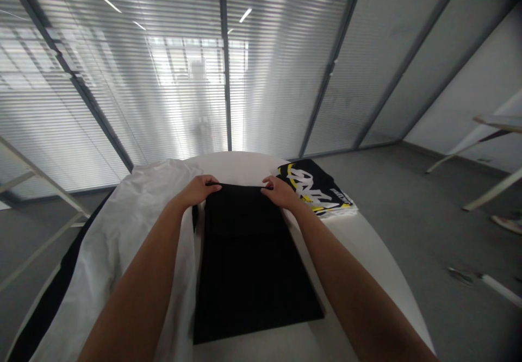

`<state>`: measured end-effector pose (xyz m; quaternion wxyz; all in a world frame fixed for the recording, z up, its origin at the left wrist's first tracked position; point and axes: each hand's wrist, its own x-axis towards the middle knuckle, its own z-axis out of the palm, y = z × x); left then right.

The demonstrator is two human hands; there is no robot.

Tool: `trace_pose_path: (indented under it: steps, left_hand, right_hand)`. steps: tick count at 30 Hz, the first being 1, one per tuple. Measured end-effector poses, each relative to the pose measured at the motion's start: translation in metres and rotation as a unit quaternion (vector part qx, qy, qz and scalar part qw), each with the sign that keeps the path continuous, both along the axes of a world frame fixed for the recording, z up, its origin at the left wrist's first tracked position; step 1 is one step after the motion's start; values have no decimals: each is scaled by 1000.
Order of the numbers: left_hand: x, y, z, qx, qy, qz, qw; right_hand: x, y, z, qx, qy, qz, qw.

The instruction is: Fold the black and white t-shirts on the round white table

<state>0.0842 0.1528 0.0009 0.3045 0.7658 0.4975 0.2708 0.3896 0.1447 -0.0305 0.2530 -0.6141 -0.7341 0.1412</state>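
A black garment [253, 275], folded into a long rectangle, lies on the white round table [228, 161] in front of me. My left hand [199, 190] pinches its far left corner between thumb and fingers. At the far right corner, my right hand [280, 192] grips the same edge in a like pinch. Between the hands the far edge looks straight and slightly raised, and a crease crosses the cloth below it. Just beyond my right hand sits a folded stack of printed black T-shirts [316, 185] with white and yellow lettering.
White cloth [126, 231] is spread over the left side of the table, with dark fabric [44, 307] hanging beside it. Glass partitions with blinds [175, 79] stand behind. Pale furniture legs [493, 188] and a shoe [508, 223] are at the right.
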Motion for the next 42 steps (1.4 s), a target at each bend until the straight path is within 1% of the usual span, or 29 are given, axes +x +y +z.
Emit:
trace_pose_path:
  steps: [3, 5, 8, 12, 15, 19, 20, 22, 24, 26, 30, 33, 36, 38, 40, 42]
  left_hand:
    - [-3, 2, -2, 10, 18, 4, 1000]
    - [-5, 3, -4, 13, 24, 5, 1000]
    - [-7, 3, -3, 15, 23, 5, 1000]
    - [-5, 2, 2, 31, 19, 12, 999]
    - [1, 1, 10, 71, 0, 44, 997]
    - [7, -3, 26, 180, -27, 93, 979]
    - [7, -4, 30, 199, -28, 100, 974]
    - [6, -7, 38, 206, -28, 108, 972]
    - [3, -9, 43, 192, -33, 109, 975]
    - [0, -13, 49, 177, -38, 96, 979]
    - [-7, -25, 64, 127, -20, 23, 991]
    - [-10, -36, 80, 77, 25, -18, 997]
    - [-10, -48, 96, 42, 87, -62, 993]
    - [-10, -56, 104, 20, 119, -94, 988]
    - [-9, -64, 111, -18, 137, -129, 982]
    - [-8, -73, 117, -74, 143, -165, 973]
  right_hand:
    - [2, 1, 1, -27, -55, 24, 998]
    - [2, 2, 4, -35, -66, 41, 996]
    - [4, 3, 11, -31, -45, 64, 996]
    - [9, 1, 22, -18, 13, 77, 997]
    - [9, -2, 31, 10, 50, 56, 997]
    - [4, -8, 54, 88, 99, 3, 991]
    - [2, -10, 60, 110, 111, 1, 988]
    - [0, -14, 70, 136, 128, 13, 982]
    - [-1, -17, 77, 131, 134, 32, 982]
    - [2, -21, 81, 116, 130, 50, 984]
    - [12, -28, 88, 78, 106, 90, 987]
    - [22, -35, 99, 29, 77, 140, 987]
    - [30, -43, 112, -33, 48, 193, 979]
    - [32, -49, 119, -69, 27, 215, 974]
    - [32, -57, 125, -106, 8, 234, 967]
    - [32, -66, 131, -150, -5, 259, 954]
